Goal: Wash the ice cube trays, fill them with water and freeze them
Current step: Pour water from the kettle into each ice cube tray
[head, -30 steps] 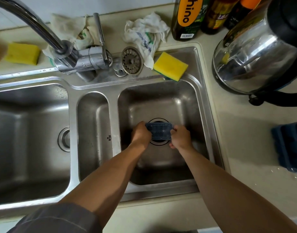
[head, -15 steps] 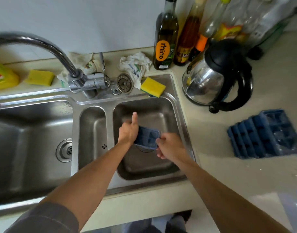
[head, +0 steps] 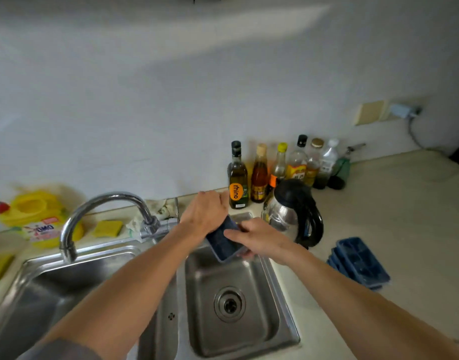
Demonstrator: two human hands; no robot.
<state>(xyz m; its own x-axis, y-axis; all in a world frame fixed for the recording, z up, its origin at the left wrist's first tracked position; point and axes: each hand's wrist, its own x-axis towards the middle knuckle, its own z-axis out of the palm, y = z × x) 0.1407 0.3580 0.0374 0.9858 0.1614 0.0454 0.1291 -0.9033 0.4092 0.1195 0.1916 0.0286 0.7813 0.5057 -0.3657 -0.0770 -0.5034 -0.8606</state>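
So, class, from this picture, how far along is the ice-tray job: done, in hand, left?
Done: nothing certain; the stack of trays on the counter may be washed, I cannot tell. In hand: the left hand and right hand grip one blue tray over the sink basin. Left: filling and freezing; no water runs from the tap.

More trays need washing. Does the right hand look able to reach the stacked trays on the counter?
Likely yes once freed: right hand grips the ice cube tray; nothing lies between it and the stacked trays.

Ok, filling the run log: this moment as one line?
wash | left hand, right hand: hold ice cube tray above right sink basin | spare trays: stacked on counter
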